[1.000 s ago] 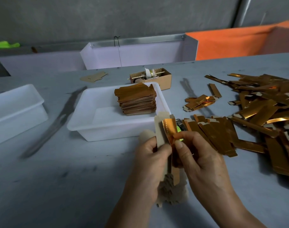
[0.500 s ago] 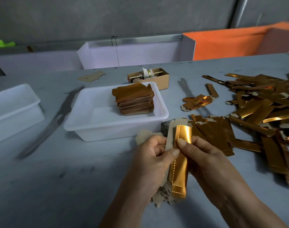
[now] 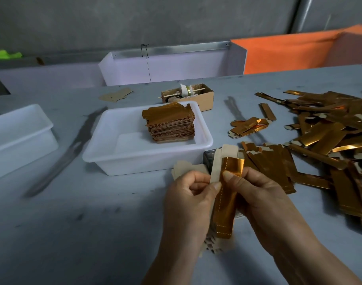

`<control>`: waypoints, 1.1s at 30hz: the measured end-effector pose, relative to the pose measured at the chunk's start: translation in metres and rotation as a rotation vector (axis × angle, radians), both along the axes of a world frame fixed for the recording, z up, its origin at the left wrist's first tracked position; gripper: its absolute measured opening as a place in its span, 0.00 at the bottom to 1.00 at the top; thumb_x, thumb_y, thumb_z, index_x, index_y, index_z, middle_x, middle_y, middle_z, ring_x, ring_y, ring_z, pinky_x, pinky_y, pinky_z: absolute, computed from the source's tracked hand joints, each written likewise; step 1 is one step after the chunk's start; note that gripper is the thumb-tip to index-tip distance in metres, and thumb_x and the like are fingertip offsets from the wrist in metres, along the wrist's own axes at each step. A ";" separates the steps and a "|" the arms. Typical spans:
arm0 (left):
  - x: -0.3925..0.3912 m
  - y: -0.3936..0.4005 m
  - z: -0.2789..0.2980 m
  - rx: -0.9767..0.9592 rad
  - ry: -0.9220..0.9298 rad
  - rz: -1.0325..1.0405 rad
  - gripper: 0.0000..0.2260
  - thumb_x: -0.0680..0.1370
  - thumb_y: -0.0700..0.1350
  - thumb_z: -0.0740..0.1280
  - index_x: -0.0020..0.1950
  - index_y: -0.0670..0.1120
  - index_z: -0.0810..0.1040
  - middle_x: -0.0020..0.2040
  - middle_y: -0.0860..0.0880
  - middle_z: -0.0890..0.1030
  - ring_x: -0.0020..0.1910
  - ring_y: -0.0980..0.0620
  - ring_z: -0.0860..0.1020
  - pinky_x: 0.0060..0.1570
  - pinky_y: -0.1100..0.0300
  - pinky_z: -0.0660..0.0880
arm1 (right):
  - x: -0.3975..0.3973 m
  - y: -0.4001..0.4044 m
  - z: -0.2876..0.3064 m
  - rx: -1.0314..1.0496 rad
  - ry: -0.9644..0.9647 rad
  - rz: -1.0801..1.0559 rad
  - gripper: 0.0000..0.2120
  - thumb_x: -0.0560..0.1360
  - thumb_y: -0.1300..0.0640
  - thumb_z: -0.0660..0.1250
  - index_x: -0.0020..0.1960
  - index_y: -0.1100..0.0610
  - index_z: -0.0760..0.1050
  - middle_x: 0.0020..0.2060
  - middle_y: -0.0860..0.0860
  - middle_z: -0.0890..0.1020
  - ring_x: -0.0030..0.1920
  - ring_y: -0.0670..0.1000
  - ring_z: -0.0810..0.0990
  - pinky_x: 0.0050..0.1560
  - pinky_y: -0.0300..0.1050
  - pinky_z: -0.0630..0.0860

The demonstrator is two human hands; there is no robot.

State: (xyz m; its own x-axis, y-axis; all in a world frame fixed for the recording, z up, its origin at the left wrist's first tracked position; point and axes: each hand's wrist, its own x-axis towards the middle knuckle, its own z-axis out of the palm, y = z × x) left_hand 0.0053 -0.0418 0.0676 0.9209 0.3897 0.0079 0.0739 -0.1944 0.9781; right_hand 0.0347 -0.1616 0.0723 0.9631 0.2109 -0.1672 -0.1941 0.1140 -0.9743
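Both hands work a bundle of flat box blanks just above the grey table (image 3: 93,233). My left hand (image 3: 188,204) grips the beige-backed stack of card blanks (image 3: 216,167) from the left. My right hand (image 3: 256,198) pinches the front gold foil blank (image 3: 227,202), its thumb pressing the blank's upper part, whose top end is bent over. The blank's lower end hangs below both hands. A neat stack of gold blanks (image 3: 169,124) lies in the white tray (image 3: 106,153) just beyond my hands.
A loose heap of gold blanks (image 3: 320,136) covers the table's right side, with a small bunch (image 3: 248,126) nearer the middle. A second white tub (image 3: 21,132) sits at left. Behind the tray stands a small cardboard box (image 3: 204,97). White and orange partitions line the far edge.
The gold blank has been turned foil side toward me and slid lower between my hands. Its top end is now bent over under my right thumb.
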 end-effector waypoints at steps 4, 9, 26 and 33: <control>0.001 -0.006 -0.001 0.253 -0.124 0.135 0.03 0.74 0.47 0.72 0.43 0.55 0.80 0.42 0.56 0.79 0.42 0.63 0.78 0.35 0.74 0.74 | 0.004 0.007 0.000 0.022 0.024 -0.024 0.08 0.71 0.54 0.67 0.42 0.59 0.80 0.33 0.53 0.81 0.34 0.49 0.81 0.34 0.37 0.78; 0.001 -0.018 0.000 0.808 -0.202 0.164 0.10 0.70 0.39 0.73 0.50 0.42 0.84 0.40 0.45 0.79 0.38 0.47 0.79 0.32 0.62 0.72 | 0.007 0.015 0.000 0.027 0.031 -0.073 0.08 0.73 0.56 0.67 0.39 0.59 0.79 0.30 0.53 0.78 0.31 0.48 0.76 0.31 0.36 0.75; -0.007 -0.027 0.001 0.680 -0.041 -0.011 0.14 0.73 0.42 0.73 0.58 0.49 0.80 0.48 0.51 0.78 0.45 0.55 0.79 0.38 0.68 0.74 | 0.008 -0.005 -0.004 0.026 0.079 -0.066 0.08 0.75 0.55 0.65 0.44 0.60 0.79 0.36 0.58 0.80 0.40 0.54 0.79 0.48 0.49 0.77; 0.007 0.006 0.017 -0.329 0.249 -0.088 0.03 0.76 0.39 0.68 0.48 0.45 0.80 0.42 0.48 0.84 0.36 0.55 0.83 0.34 0.66 0.79 | 0.026 -0.015 0.015 -0.101 -0.031 0.092 0.10 0.76 0.48 0.63 0.42 0.52 0.79 0.35 0.49 0.83 0.41 0.48 0.83 0.42 0.42 0.78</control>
State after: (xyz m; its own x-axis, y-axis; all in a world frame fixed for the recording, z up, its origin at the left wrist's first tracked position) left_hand 0.0124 -0.0354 0.0847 0.9088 0.2536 -0.3313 0.3134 0.1092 0.9433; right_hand 0.0604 -0.1763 0.0872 0.9456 0.2822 -0.1621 -0.1684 -0.0017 -0.9857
